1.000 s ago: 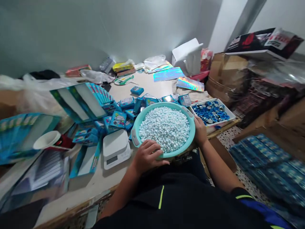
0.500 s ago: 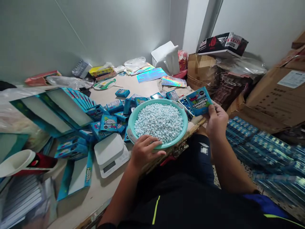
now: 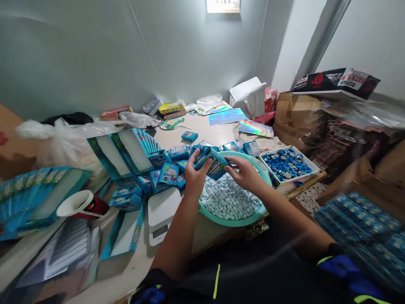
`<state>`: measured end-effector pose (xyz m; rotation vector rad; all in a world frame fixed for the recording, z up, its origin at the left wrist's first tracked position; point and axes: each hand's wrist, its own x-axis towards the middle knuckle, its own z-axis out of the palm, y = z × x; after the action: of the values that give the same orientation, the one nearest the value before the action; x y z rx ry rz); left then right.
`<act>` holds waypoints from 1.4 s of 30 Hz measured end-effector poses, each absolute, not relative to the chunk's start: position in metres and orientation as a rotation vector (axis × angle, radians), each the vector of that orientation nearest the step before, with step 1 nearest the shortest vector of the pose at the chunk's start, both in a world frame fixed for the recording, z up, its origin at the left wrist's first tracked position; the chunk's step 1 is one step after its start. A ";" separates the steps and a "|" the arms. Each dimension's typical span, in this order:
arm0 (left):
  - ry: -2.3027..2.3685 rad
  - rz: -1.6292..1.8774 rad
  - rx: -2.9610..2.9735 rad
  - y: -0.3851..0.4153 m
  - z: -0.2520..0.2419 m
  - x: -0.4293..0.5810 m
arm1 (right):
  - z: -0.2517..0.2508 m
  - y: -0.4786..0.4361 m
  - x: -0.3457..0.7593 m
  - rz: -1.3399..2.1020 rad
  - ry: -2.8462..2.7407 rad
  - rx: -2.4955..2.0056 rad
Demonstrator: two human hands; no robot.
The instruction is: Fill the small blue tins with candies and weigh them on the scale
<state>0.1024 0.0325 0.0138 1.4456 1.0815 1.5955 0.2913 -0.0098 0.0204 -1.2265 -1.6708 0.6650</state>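
Observation:
A small blue candy box (image 3: 212,164) is held over a teal basin (image 3: 249,219) full of pale blue-white candies (image 3: 228,198). My left hand (image 3: 195,174) grips the box's left end, fingers curled round it. My right hand (image 3: 243,172) pinches its right end. The basin sits at the table's near edge, just in front of me. A white kitchen scale (image 3: 162,210) stands left of the basin.
Several small blue boxes (image 3: 167,173) lie scattered behind the scale, beside open display cartons (image 3: 125,152). A white tray of blue caps (image 3: 286,164) is at the right edge. A paper cup (image 3: 77,204) lies left. Cardboard boxes (image 3: 297,114) and stacked blue packs (image 3: 363,219) crowd the right side.
My right hand brought the blue box from the right to above the basin. My left hand left the basin's rim and took hold of the box's other end. The view tilted upward.

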 end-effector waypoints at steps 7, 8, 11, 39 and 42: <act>1.268 1.729 1.414 0.039 0.003 0.106 | 0.003 -0.021 0.304 0.338 -2.177 -1.624; 1.277 1.667 1.460 0.038 0.001 0.105 | -0.001 -0.023 0.305 0.355 -2.230 -1.630; 1.234 1.558 1.522 0.040 -0.003 0.103 | -0.004 -0.024 0.308 0.364 -2.327 -1.586; 1.251 1.438 1.738 0.027 -0.005 0.092 | 0.017 0.014 0.312 0.660 -1.703 -1.322; 1.173 1.433 1.806 0.029 -0.005 0.093 | 0.030 0.023 0.305 0.776 -1.424 -1.295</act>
<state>0.0934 0.0288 -0.0052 1.8062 1.1730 1.4327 0.3050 0.0228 0.0304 -1.2950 -1.4239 0.7757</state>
